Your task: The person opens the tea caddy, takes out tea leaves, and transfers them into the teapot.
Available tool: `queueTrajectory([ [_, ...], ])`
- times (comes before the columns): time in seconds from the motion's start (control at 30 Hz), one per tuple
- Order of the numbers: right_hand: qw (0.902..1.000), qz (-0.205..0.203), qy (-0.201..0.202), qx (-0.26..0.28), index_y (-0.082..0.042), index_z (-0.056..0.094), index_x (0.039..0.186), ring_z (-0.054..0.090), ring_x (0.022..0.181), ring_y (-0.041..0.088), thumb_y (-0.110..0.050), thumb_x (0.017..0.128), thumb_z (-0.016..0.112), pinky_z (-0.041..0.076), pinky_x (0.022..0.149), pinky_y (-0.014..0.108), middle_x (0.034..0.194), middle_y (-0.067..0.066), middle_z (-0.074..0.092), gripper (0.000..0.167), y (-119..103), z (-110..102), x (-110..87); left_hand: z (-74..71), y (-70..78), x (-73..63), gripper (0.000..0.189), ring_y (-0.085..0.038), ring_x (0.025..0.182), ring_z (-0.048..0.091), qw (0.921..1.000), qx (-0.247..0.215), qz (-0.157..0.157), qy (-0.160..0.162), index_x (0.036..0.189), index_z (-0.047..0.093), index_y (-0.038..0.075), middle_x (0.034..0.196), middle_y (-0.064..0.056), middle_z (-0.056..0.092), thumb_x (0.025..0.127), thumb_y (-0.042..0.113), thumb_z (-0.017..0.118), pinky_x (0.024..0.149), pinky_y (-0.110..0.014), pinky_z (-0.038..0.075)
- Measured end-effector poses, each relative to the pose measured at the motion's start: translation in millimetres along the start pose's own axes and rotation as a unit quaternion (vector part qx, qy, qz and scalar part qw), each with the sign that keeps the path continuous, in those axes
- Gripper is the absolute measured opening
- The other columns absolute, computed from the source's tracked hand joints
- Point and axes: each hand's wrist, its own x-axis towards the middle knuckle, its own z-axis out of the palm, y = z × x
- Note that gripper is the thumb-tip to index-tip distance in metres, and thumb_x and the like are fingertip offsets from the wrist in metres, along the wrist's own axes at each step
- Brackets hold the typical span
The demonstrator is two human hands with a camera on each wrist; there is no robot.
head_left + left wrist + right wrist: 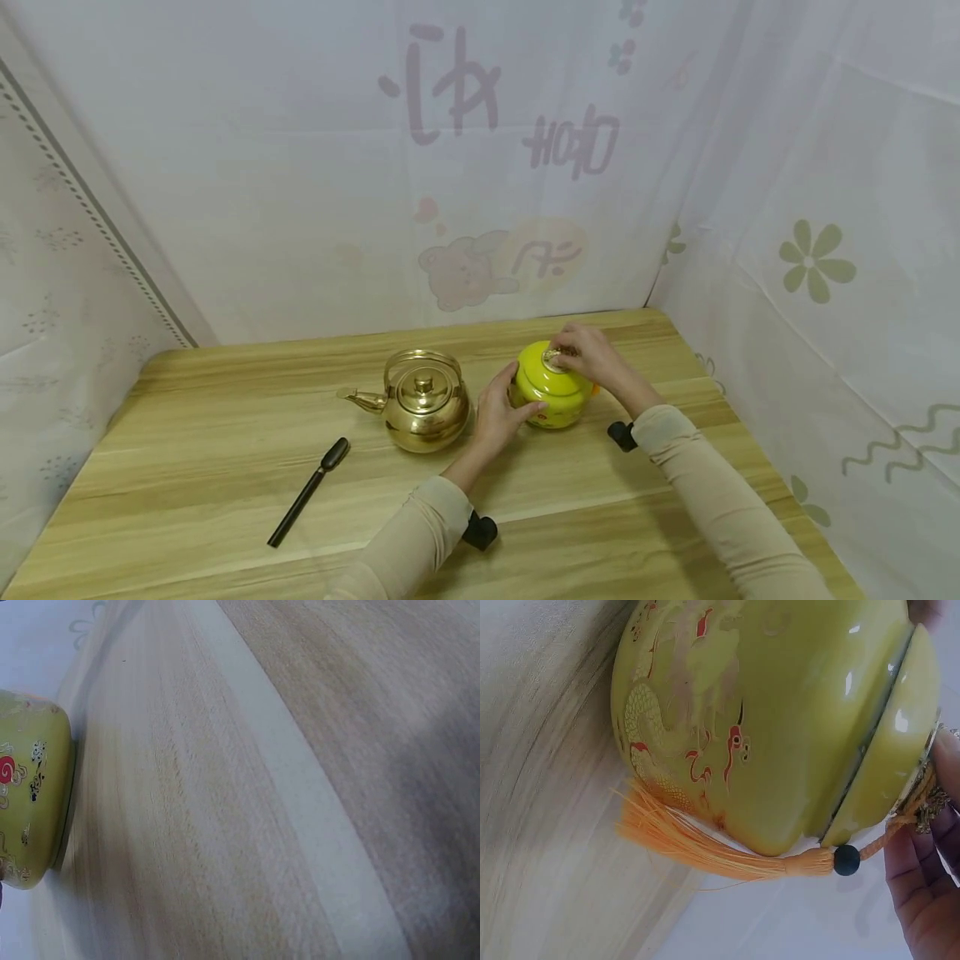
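A glossy yellow lidded jar [555, 410] stands on the wooden table, right of centre in the head view. My left hand [497, 417] holds its left side, thumb across the front and fingers towards the back. Over the top, my right hand [591, 357] pinches the ornate gold knob on the lid [534, 367]. The lid sits on the jar, with a thin dark seam between them in the right wrist view. There an orange tassel [705, 847] with a dark bead hangs from the knob, and a dragon decorates the jar. Only part of the jar's patterned side [34, 802] shows in the left wrist view.
A shiny brass kettle [427, 427] stands left of my left hand, its spout to the left and its handle raised. Farther left lies a dark long-handled spoon [303, 497]. Printed white cloth [300, 208] hangs behind the wooden table [210, 433] and along its sides.
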Motion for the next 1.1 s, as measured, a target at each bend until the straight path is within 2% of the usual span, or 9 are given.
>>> queueTrajectory([
  [0.43, 0.9989, 0.008, 0.045, -0.009, -0.005, 0.073, 0.089, 0.054, 0.071, 0.016, -0.014, 0.079, 0.075, 0.046, 0.062, 0.027, 0.086, 0.007, 0.064, 0.013, -1.3, 1.7, -4.9, 1.3, 0.1, 1.3, 0.078, -0.026, 0.128, 0.047, 1.0000, 0.002, -0.003, -0.007, 0.139, 0.042, 0.000, 0.139, -0.014, 0.048, 0.076, 0.026, 0.079, 0.108, -0.038, 0.038],
  [0.67, 0.9967, 0.014, 0.076, -0.025, -0.006, 0.073, 0.089, 0.057, 0.073, 0.017, -0.017, 0.078, 0.075, 0.049, 0.063, 0.030, 0.086, 0.007, 0.064, 0.016, -0.2, 7.8, -5.6, -0.3, 0.8, 1.8, 0.079, -0.027, 0.128, 0.046, 0.9999, -0.010, -0.004, -0.007, 0.140, 0.040, 0.000, 0.139, -0.015, 0.048, 0.076, 0.025, 0.079, 0.108, -0.039, 0.037],
  [1.0, 0.9959, 0.042, 0.080, 0.007, -0.004, 0.073, 0.093, 0.057, 0.074, 0.018, -0.016, 0.079, 0.075, 0.051, 0.065, 0.031, 0.087, 0.008, 0.062, 0.018, -0.7, 12.7, -10.9, 0.5, -1.8, 0.0, 0.078, -0.027, 0.128, 0.046, 0.9999, -0.006, -0.011, -0.008, 0.139, 0.041, 0.000, 0.139, -0.014, 0.048, 0.076, 0.024, 0.079, 0.109, -0.038, 0.036],
  [1.1, 0.9951, 0.050, 0.066, 0.054, -0.003, 0.072, 0.101, 0.060, 0.080, 0.021, -0.017, 0.086, 0.069, 0.053, 0.070, 0.033, 0.094, 0.011, 0.065, 0.021, 3.3, 9.1, -13.1, 0.3, -0.7, 0.1, 0.078, -0.027, 0.128, 0.046, 0.9999, -0.002, -0.012, -0.009, 0.139, 0.041, 0.000, 0.139, -0.014, 0.048, 0.076, 0.025, 0.079, 0.109, -0.039, 0.036],
])
